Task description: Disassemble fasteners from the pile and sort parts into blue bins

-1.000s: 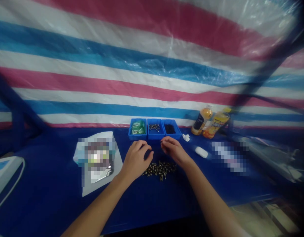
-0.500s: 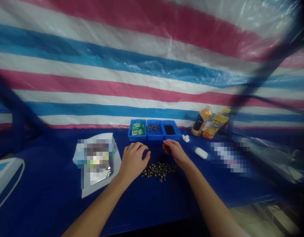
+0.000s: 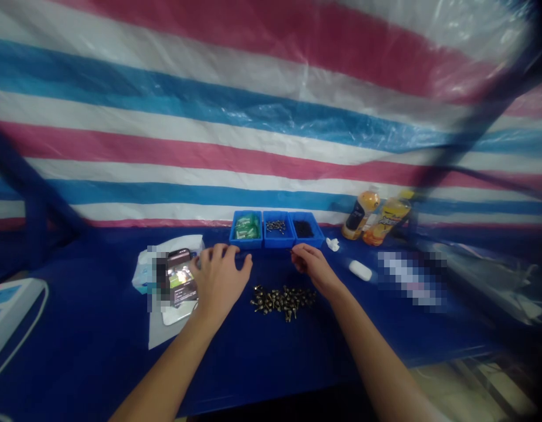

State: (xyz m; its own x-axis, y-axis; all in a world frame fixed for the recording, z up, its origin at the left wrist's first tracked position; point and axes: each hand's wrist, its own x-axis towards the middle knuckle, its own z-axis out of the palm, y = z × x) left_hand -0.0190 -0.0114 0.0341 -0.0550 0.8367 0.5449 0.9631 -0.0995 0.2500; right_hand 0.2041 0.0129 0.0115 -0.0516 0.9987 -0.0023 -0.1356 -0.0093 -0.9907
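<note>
My left hand (image 3: 220,278) is spread above the blue table, beside a phone (image 3: 181,275) with a lit screen, and nothing shows in its fingers. My right hand (image 3: 312,266) has its fingertips pinched together in front of the blue bins; whatever they hold is too small to name. Between and below the hands lies a pile of small dark metal parts (image 3: 283,300). Behind them stand a blue bin with green packets (image 3: 246,227), a blue bin with small metal pieces (image 3: 276,226) and a blue bin with black pieces (image 3: 304,228).
Two orange drink bottles (image 3: 361,215) stand at the back right. Near them are a crumpled tissue (image 3: 333,244) and a white case (image 3: 360,270). A white device with a cable (image 3: 16,313) lies at the far left. A striped sheet (image 3: 253,135) hangs behind.
My left hand has moved left, away from the metal parts and toward the phone, its fingers more spread. My right hand has barely moved.
</note>
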